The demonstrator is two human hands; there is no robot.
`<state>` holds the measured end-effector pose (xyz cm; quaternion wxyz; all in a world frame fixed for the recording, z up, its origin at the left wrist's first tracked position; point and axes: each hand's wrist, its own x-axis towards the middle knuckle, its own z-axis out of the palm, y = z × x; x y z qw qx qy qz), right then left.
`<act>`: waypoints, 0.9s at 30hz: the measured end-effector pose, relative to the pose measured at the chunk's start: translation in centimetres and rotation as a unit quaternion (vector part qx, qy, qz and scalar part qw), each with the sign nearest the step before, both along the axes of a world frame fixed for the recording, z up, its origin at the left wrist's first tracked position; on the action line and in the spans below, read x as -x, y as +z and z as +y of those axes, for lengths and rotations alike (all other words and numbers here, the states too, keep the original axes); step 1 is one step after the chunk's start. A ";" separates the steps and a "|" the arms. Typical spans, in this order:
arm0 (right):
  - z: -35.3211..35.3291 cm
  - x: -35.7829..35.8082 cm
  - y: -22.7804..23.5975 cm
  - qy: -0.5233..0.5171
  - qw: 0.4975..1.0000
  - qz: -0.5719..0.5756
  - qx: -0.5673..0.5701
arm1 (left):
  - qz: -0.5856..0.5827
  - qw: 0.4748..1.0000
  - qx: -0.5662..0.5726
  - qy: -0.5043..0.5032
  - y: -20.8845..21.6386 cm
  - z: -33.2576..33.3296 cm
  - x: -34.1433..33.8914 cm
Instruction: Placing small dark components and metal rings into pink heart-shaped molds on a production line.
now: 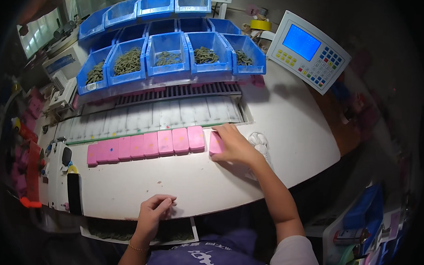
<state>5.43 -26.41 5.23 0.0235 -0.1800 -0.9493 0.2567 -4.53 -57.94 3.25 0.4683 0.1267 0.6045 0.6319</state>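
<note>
My right hand [232, 145] is closed round a pink block [216, 143] at the right end of a row of several similar pink blocks [151, 144]. A small gap parts the held block from the row, which stands side by side on the white table [134, 179]. Next to my right wrist lies a bunched white cloth or glove [259, 142], partly covered by the arm. Near the table's front edge my left hand [155, 210] rests with its fingers curled together. Whatever may be between those fingers is hidden.
Blue bins [166, 59] stand in tiers behind the row, some holding small dark green pieces. Between them and the blocks lies a pale lined panel [151, 118]. A keypad console [308, 51] is back right; a black phone-like slab [74, 193] lies left. An open drawer [194, 230] sits below.
</note>
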 end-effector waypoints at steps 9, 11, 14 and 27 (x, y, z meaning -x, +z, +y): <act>-13.4 -5.4 0.2 0.132 0.921 0.242 0.276 | -0.212 0.955 -0.159 -0.136 0.6 3.7 -0.7; -14.6 -6.0 -0.3 0.076 0.907 0.235 0.340 | 0.069 0.974 -0.146 -0.161 0.7 3.6 -0.9; -16.2 -5.8 -2.3 -0.026 0.729 0.226 0.646 | 0.310 0.939 -0.112 -0.099 0.0 3.4 -1.3; -18.2 -4.0 -3.6 -0.189 0.735 0.259 0.597 | 0.485 0.859 -0.149 0.066 -2.0 3.2 -4.0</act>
